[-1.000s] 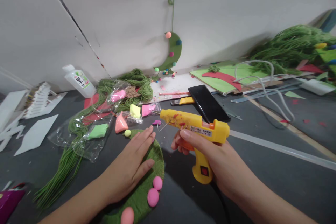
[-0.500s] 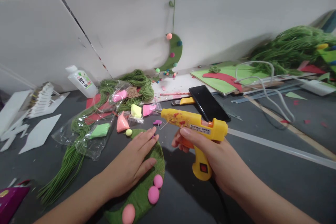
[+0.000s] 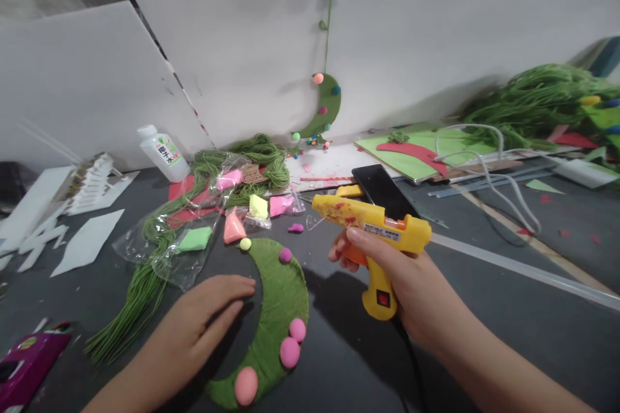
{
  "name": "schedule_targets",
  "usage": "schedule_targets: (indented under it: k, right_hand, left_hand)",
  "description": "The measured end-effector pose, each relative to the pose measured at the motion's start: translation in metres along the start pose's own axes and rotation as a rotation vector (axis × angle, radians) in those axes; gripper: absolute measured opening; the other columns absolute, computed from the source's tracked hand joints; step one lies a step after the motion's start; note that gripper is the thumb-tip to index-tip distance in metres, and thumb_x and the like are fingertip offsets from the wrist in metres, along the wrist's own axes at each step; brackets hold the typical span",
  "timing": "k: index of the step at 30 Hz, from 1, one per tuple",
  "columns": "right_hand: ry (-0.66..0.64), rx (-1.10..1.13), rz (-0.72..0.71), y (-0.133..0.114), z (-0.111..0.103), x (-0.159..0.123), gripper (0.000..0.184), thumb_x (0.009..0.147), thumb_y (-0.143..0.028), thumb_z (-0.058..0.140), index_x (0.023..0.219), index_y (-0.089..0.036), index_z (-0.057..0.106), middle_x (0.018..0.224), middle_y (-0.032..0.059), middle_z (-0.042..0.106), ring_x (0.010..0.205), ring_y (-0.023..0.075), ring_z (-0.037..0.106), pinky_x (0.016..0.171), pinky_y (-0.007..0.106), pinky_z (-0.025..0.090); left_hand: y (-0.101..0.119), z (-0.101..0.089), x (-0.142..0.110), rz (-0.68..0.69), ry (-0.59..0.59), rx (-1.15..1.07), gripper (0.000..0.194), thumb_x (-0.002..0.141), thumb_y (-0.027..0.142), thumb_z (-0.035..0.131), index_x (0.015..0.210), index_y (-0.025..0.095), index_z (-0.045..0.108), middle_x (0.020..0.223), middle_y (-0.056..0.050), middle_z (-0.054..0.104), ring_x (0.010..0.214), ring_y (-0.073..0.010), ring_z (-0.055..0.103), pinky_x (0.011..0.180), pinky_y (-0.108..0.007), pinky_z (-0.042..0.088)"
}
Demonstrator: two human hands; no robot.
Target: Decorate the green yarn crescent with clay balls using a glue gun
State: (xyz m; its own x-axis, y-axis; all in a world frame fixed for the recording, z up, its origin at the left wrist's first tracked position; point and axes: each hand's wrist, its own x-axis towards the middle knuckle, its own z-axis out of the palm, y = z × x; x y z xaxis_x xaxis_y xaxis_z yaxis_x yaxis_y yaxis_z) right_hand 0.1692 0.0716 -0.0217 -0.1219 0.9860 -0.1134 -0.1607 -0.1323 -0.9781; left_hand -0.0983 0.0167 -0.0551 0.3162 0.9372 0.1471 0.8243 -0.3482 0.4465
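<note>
My right hand (image 3: 387, 268) grips a yellow hot glue gun (image 3: 372, 222) by its handle, the nozzle aimed left. A green yarn-wrapped crescent (image 3: 281, 297) lies flat on the dark table. Along it sit a yellow ball (image 3: 245, 244), a purple ball (image 3: 285, 255), two pink balls (image 3: 290, 352) and a coral ball (image 3: 246, 386). Just left of the crescent's inner curve is my left hand (image 3: 208, 310), empty, with thumb and fingers apart. A small purple clay piece (image 3: 295, 228) rests beyond the crescent, below the nozzle.
Bagged clay, including a green lump (image 3: 194, 239), lies at left with green yarn (image 3: 130, 316). A bottle (image 3: 163, 153), a black phone (image 3: 382, 190) and a white cable (image 3: 489, 168) stand or lie farther back. A smaller decorated crescent (image 3: 329, 103) hangs against the white panel.
My left hand has lifted off the crescent and moved left, uncovering the purple ball. My right hand still holds the glue gun. The camera view has tilted slightly upward.
</note>
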Motion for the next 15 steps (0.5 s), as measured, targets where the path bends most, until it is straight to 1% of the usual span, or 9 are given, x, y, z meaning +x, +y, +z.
schedule_targets:
  k: [2,3,6,11,15]
  right_hand:
    - [-0.013,-0.024,-0.005,0.002,0.001,-0.001,0.025,0.075,-0.044,0.067,0.07,-0.019,0.066,0.071,0.0027,0.067,0.069,0.0181,0.058,0.067,0.03,0.045]
    - [-0.021,-0.032,-0.009,0.002,0.001,-0.001,0.025,0.075,-0.044,0.067,0.069,-0.019,0.066,0.072,0.0027,0.067,0.07,0.018,0.057,0.067,0.03,0.045]
    - [-0.018,-0.049,-0.02,0.004,0.001,-0.001,0.025,0.076,-0.044,0.067,0.071,-0.019,0.066,0.073,0.0024,0.067,0.071,0.0175,0.057,0.067,0.029,0.045]
    - [0.001,-0.078,-0.029,0.006,0.004,0.001,0.025,0.075,-0.043,0.069,0.071,-0.018,0.066,0.071,0.0033,0.067,0.07,0.0176,0.057,0.066,0.029,0.045]
    - [0.008,-0.072,-0.031,0.007,0.006,0.001,0.025,0.073,-0.043,0.069,0.071,-0.018,0.066,0.07,0.0033,0.067,0.067,0.0176,0.057,0.064,0.029,0.045]
  left_hand:
    - [0.001,0.009,-0.006,0.092,-0.064,0.014,0.027,0.091,0.027,0.044,0.111,0.031,0.062,0.12,0.001,0.067,0.109,-0.0169,0.062,0.095,-0.029,0.05]
    - [0.003,0.012,-0.008,0.116,-0.076,0.023,0.028,0.092,0.025,0.043,0.112,0.031,0.062,0.123,0.0,0.065,0.112,-0.0171,0.061,0.097,-0.03,0.049]
    - [0.007,0.018,-0.009,0.132,-0.086,0.043,0.029,0.092,0.025,0.043,0.115,0.028,0.06,0.127,-0.002,0.062,0.118,-0.0186,0.056,0.101,-0.034,0.047]
    - [0.016,0.019,-0.005,0.197,-0.146,0.048,0.029,0.092,0.022,0.043,0.113,0.023,0.063,0.13,-0.007,0.059,0.121,-0.0192,0.054,0.103,-0.035,0.045]
    - [0.018,0.018,0.0,0.228,-0.168,0.004,0.029,0.091,0.019,0.044,0.113,0.023,0.063,0.131,-0.007,0.059,0.121,-0.0187,0.054,0.104,-0.035,0.044]
